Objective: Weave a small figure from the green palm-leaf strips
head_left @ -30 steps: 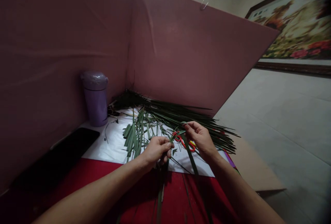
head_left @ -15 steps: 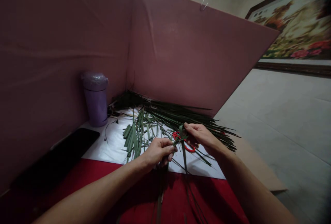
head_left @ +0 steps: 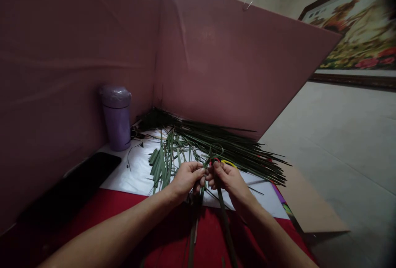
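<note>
Strips [head_left: 225, 222], long and green, held in both hands above the near part of the sheet, ends hanging in front of the desk's red surface.

Listed by size:
- Boards [head_left: 210, 62], pink, set upright behind.
- Desk [head_left: 111, 202], red, partly covered by the sheet [head_left: 117, 175], white.
- Pile [head_left: 229, 140] of dark leaves, laid along the back.
- Cup [head_left: 116, 123], purple, stood upright at the left.
- Cuttings [head_left: 157, 163], spread on the sheet.
- Left hand [head_left: 189, 179], fingertips pinched on the strips.
- Right hand [head_left: 228, 176], fingers closed on a strip, just beside the left; the exact grip cannot be told.
- Handle [head_left: 229, 163], red and yellow, partly hidden by the right hand.
- Loop [head_left: 216, 149], thin, raised above the fingertips.

Step in hand, as judged: strips being crossed or looped together at the fingertips. For the next move, a firm left pinch is called for while the right-hand strip is guided and tension is evened.
</note>
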Motion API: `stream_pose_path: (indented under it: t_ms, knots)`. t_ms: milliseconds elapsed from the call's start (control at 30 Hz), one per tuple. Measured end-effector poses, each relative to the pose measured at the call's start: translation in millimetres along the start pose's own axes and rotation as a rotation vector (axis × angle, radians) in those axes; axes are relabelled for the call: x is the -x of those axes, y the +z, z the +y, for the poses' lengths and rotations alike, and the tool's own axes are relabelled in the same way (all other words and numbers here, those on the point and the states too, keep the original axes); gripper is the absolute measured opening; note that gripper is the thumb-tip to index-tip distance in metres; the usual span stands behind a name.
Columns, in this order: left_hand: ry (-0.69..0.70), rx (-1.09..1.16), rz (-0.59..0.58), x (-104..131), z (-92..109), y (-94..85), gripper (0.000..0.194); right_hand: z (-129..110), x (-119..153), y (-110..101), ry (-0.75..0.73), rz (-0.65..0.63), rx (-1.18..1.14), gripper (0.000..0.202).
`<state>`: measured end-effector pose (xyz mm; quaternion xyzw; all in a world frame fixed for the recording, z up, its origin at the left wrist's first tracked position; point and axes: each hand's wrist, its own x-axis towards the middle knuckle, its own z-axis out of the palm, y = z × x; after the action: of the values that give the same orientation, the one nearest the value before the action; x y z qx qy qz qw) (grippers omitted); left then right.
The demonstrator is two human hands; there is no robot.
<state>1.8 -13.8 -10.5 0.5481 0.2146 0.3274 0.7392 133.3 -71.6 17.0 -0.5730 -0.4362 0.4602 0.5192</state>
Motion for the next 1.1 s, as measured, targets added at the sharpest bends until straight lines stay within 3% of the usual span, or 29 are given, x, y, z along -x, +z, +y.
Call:
stream_pose_path:
  t_ms: [433,633,900,1100]
  knots:
    - [-0.018,-0.029,0.029,-1.3,-1.7,0.1,0.023,6.5,-8.0,1.3,-0.145,0.048,0.11,0.028]
    - [-0.022,-0.094,0.052,-1.4,-1.2,0.8,0.022,7.6,-9.0,4.3,-0.228,0.204,0.374,0.038]
    - [-0.013,-0.14,0.058,-2.0,-2.4,1.6,0.019,-1.6,-20.9,0.3,-0.143,0.182,0.288,0.054]
    - [0.006,-0.119,0.084,-2.8,-3.4,-0.3,0.019,-8.8,-20.3,-2.7,-0.019,0.118,0.214,0.046]
